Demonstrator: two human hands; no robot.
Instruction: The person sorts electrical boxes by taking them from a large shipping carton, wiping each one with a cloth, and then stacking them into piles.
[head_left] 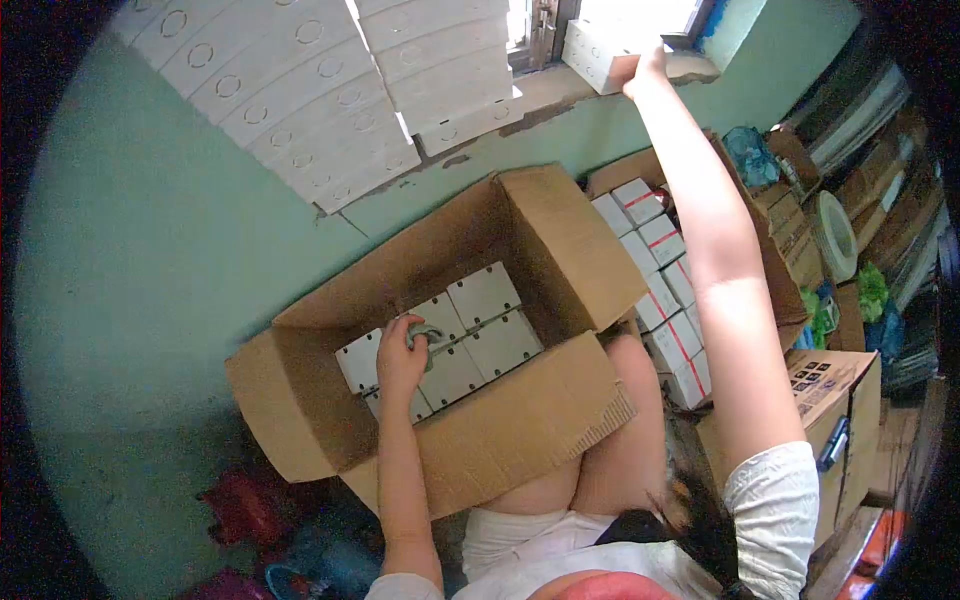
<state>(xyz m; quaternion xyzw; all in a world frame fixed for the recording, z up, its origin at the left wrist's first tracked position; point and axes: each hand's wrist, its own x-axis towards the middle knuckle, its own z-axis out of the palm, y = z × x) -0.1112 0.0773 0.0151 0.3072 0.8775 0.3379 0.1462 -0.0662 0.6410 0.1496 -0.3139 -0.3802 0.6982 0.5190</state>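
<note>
My left hand (pixel 402 355) is inside an open cardboard box (pixel 570 240), its fingers closed on a small grey-green cloth (pixel 424 334). Under and around it lie several white square boxes (pixel 482 292) with small dark marks at their edges. My right arm reaches up to the window ledge, where my right hand (pixel 648 72) holds the near end of a white box (pixel 594 55) with round outlines on its side. Part of that hand is washed out by the window light.
White boxes with round outlines (pixel 310 90) stand stacked against the green wall (pixel 140 250). Right of the open box, another carton holds white boxes with red stripes (pixel 660 240). A closed carton (pixel 835 385) bears a dark pen-like object (pixel 834 444). A tape roll (pixel 836 235) lies farther right.
</note>
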